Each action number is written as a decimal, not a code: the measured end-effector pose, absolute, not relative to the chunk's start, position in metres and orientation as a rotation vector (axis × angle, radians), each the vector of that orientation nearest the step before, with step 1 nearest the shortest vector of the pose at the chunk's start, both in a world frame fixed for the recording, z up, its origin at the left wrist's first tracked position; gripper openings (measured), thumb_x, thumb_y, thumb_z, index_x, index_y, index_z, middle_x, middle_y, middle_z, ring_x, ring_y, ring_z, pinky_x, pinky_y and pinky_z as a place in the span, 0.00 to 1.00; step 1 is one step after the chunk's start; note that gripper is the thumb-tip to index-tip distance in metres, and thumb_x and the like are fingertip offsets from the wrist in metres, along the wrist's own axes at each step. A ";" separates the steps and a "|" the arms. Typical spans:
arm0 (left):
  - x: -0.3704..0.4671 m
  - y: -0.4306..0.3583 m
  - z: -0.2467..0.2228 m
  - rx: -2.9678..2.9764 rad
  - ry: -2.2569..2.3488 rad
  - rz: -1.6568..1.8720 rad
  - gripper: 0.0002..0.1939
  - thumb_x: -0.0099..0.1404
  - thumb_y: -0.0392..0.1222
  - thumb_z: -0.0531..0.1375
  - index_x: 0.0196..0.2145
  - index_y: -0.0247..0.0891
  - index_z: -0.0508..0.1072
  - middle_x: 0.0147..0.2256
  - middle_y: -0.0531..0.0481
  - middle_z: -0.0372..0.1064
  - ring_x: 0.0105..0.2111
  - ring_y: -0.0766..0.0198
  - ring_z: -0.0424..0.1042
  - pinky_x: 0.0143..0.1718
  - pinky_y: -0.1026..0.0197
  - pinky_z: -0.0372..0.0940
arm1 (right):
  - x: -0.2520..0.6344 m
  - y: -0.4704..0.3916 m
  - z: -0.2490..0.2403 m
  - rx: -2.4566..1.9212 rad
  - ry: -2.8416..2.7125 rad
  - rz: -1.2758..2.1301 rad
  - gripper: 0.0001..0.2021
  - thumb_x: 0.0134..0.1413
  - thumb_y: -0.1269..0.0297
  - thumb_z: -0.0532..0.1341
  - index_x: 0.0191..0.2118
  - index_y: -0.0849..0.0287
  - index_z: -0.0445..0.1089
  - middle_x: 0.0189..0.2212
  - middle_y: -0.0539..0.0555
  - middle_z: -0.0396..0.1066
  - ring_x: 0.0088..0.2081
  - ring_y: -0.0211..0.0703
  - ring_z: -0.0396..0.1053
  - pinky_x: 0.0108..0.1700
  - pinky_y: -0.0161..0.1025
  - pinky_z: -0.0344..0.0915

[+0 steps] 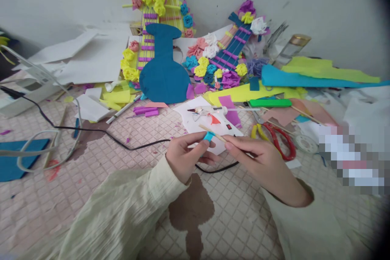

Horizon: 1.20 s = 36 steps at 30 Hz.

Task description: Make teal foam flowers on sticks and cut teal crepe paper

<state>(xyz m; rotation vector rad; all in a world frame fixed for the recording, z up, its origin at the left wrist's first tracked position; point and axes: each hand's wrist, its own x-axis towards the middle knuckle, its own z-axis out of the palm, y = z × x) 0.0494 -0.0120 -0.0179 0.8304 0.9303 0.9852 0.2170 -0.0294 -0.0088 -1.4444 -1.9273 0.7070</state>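
Observation:
Between the thumb and fingers of my left hand (190,150) is a small strip of blue paper (209,136), bent around a thin wooden stick (203,128). My right hand (258,154) pinches the other end of that stick, which slants up to the left. Just beyond both hands, a white glue gun (210,110) with an orange trigger lies on a sheet of white paper (189,111). A blue guitar-shaped cutout (164,73) leans upright behind it, against yellow and purple stringed pieces trimmed with paper roses.
Red-handled scissors (282,142) and yellow-handled pliers (258,132) lie by my right hand. A black cord (134,146) runs across the quilted tabletop to a white power strip (24,101). Paper scraps, a green bar (270,103) and a tape roll (306,142) are on the right.

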 end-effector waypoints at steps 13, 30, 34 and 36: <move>0.050 -0.011 -0.015 0.793 0.925 0.993 0.05 0.51 0.34 0.60 0.28 0.31 0.74 0.24 0.50 0.69 0.19 0.67 0.71 0.19 0.68 0.66 | 0.218 -0.031 -0.010 -1.406 -2.034 0.577 0.14 0.55 0.63 0.53 0.45 0.54 0.70 0.21 0.50 0.66 0.32 0.42 0.68 0.33 0.37 0.64; 0.049 -0.009 -0.014 0.769 0.931 0.971 0.04 0.51 0.33 0.60 0.27 0.32 0.73 0.24 0.51 0.69 0.18 0.68 0.71 0.18 0.68 0.66 | 0.216 -0.031 -0.013 -1.317 -2.139 0.311 0.14 0.55 0.68 0.52 0.46 0.60 0.69 0.19 0.48 0.57 0.21 0.32 0.56 0.22 0.33 0.54; 0.048 -0.009 -0.015 0.754 0.933 0.972 0.03 0.51 0.32 0.60 0.26 0.32 0.73 0.23 0.51 0.70 0.18 0.67 0.71 0.18 0.68 0.66 | 0.217 -0.032 -0.013 -1.303 -2.166 0.236 0.14 0.55 0.68 0.52 0.46 0.61 0.69 0.20 0.48 0.58 0.20 0.32 0.56 0.22 0.33 0.54; 0.048 -0.009 -0.016 0.755 0.939 0.968 0.04 0.50 0.32 0.60 0.27 0.32 0.73 0.24 0.51 0.70 0.18 0.68 0.71 0.18 0.68 0.66 | 0.217 -0.033 -0.013 -1.303 -2.186 0.185 0.14 0.55 0.69 0.52 0.45 0.61 0.70 0.20 0.49 0.59 0.21 0.33 0.57 0.22 0.33 0.54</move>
